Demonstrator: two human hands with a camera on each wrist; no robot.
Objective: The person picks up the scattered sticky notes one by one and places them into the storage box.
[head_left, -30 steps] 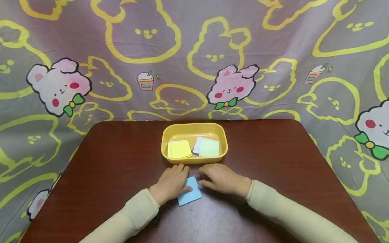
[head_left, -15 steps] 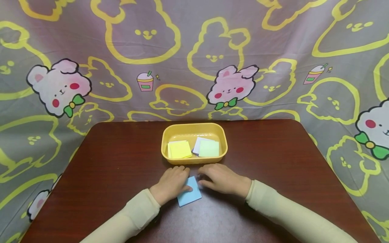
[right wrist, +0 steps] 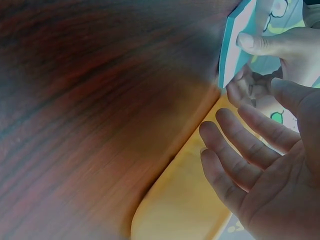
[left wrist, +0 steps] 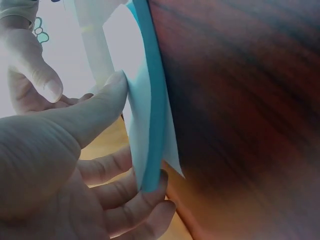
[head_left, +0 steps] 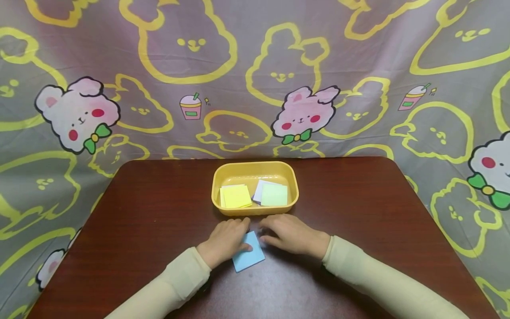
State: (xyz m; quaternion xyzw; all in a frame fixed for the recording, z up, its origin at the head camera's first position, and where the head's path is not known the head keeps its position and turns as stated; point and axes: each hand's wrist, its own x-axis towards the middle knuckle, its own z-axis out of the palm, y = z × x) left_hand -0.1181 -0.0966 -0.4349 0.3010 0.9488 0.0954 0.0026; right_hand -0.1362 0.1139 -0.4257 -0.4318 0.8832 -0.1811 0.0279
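My left hand (head_left: 224, 240) grips a blue sticky note pad (head_left: 251, 260) low over the table. Its thumb lies on the pad's face, and the fingers curl around the far edge. In the left wrist view the blue pad (left wrist: 156, 100) stands edge-on between thumb and fingers, with a loose sheet corner (left wrist: 173, 150) sticking out on the table side. My right hand (head_left: 292, 235) is just right of the pad, apart from it. Its fingers are loosely bent and hold nothing, as the right wrist view of the right hand (right wrist: 270, 170) shows.
Right behind the hands stands a yellow plastic basket (head_left: 255, 212). Inside it lie yellow sticky notes (head_left: 237, 196) on the left and pale green sticky notes (head_left: 275, 195) over whitish ones on the right. A patterned curtain (head_left: 255, 79) hangs behind the brown table (head_left: 159, 190).
The left hand's fingers shift slightly at the pad's far edge, and the pad moves barely. The right hand stays where it was.
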